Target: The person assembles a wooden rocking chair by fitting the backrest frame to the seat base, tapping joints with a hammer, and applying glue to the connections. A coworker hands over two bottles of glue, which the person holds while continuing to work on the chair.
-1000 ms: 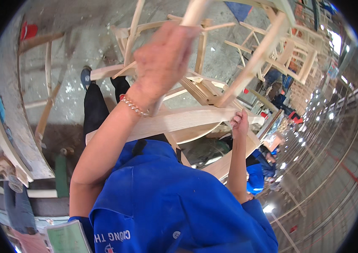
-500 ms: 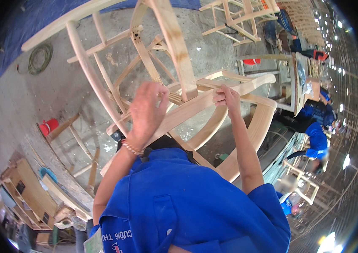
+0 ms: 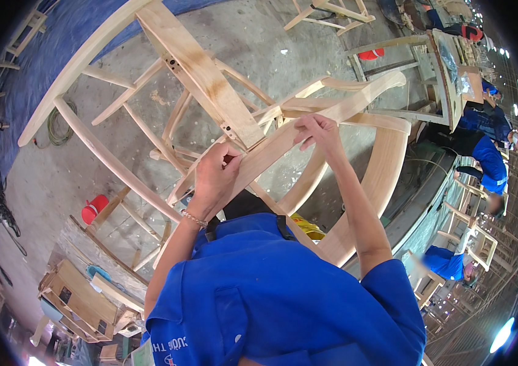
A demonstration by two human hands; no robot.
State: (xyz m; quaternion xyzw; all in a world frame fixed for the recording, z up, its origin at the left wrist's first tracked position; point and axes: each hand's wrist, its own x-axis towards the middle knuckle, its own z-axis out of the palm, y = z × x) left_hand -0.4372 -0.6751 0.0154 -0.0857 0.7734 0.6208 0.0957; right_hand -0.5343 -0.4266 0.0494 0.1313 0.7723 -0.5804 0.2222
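1. from where i sit, the head view puts a long curved wooden rail [image 3: 274, 146] across the middle, part of a pale chair frame over the concrete floor [image 3: 39, 195].
2. i see the left hand [image 3: 217, 174] on the rail's far edge, left of the broad slat's foot, its fingers curled inward; a beaded bracelet [image 3: 193, 216] circles the wrist. whether the fingertips pinch anything, i cannot tell.
3. i have the right hand [image 3: 320, 133] farther along that same edge, fingers bent and down at the wood; at this angle it seems to touch, but i cannot tell a grasp from a light rest.
4. between the hands, the broad slat [image 3: 207, 79], with small dark holes, slants down to the rail's far edge.
5. left of it i make out a slim curved rod [image 3: 94, 143]; right of the right forearm, a wide curved board [image 3: 384, 177].
6. on the floor, a coil [image 3: 62, 124] lies near the edge of a blue sheet [image 3: 39, 73], and a red container [image 3: 94, 209] sits near a corner of a worn bench [image 3: 88, 250].
7. at far right, a co-worker [image 3: 488, 161] in blue bends forward.
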